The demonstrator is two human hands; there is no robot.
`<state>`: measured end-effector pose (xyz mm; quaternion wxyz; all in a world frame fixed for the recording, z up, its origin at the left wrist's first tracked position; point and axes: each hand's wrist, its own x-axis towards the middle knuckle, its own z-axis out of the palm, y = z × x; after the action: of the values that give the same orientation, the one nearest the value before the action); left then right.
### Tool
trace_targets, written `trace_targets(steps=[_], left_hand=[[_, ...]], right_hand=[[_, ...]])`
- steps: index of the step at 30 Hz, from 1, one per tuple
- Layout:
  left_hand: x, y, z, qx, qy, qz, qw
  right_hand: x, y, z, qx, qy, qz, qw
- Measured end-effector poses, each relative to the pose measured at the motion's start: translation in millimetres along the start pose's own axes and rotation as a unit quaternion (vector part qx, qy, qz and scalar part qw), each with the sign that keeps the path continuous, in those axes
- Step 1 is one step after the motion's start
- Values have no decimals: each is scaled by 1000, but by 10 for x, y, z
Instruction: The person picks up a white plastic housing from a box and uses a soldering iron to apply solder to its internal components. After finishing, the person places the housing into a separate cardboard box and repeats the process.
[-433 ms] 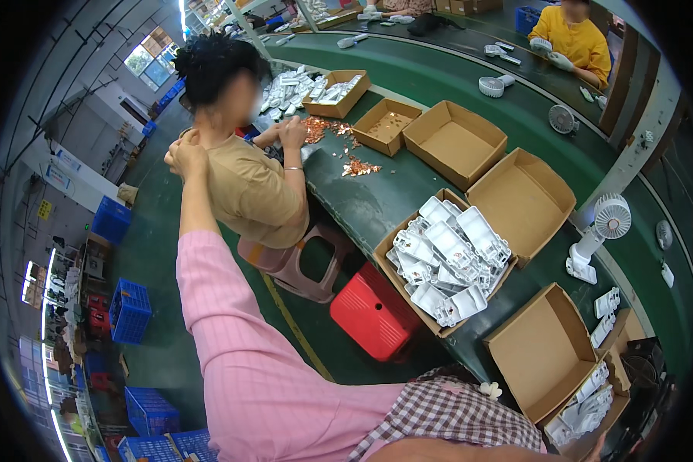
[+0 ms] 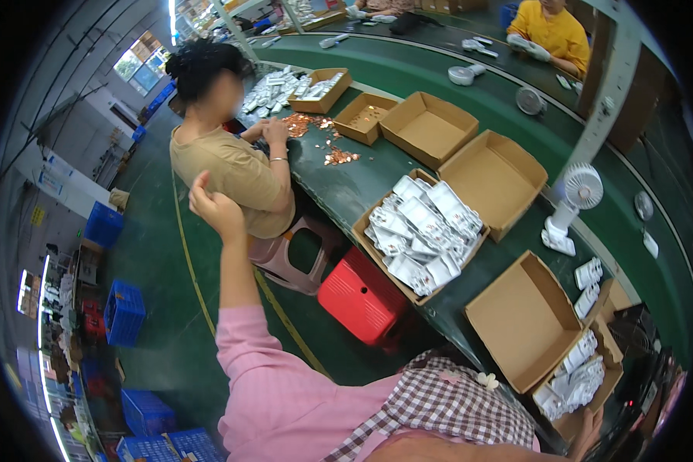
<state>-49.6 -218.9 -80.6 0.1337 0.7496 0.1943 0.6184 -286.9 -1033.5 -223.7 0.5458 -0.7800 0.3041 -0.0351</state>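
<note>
My left hand (image 2: 217,208) is raised out to the left, in front of the co-worker's back. Its fingers are apart and loosely bent, with nothing in them. At the lower right, my right hand (image 2: 587,435) is beside the near wall of a small cardboard box (image 2: 613,350) of white plastic casings (image 2: 574,381). Most of its fingers are hidden or too dark to read. Between my hands, on the bench (image 2: 327,181), stands a box (image 2: 368,231) heaped with white casings (image 2: 423,231).
Several cardboard trays (image 2: 497,181) line the bench, beside a white handheld fan (image 2: 580,189). Copper-coloured metal pieces (image 2: 339,156) lie near a seated co-worker (image 2: 231,165). A red stool (image 2: 362,296) and blue crates (image 2: 123,312) stand on the floor. A green conveyor (image 2: 408,69) runs behind.
My left hand has come down and to the right, away from the co-worker's shoulder, and its fingers have loosened. The whole view has shifted slightly. My right hand remains by the small box.
</note>
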Motion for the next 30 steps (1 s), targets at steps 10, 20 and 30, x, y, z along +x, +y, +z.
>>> trace_targets(steps=[10,20,30], left_hand=[[-1935,1990,-730,-97,-210,312,922],[-2941,3280,-1192,-349,-473,328,740],[-3411,3572,-1332,-309,-660,326,602]], right_hand=[[-130,21,-70,-79,-39,-137,987],[-538,-225,-576,-112,-46,-128,984],[-604,-743,-1133,202,5,-128,971]])
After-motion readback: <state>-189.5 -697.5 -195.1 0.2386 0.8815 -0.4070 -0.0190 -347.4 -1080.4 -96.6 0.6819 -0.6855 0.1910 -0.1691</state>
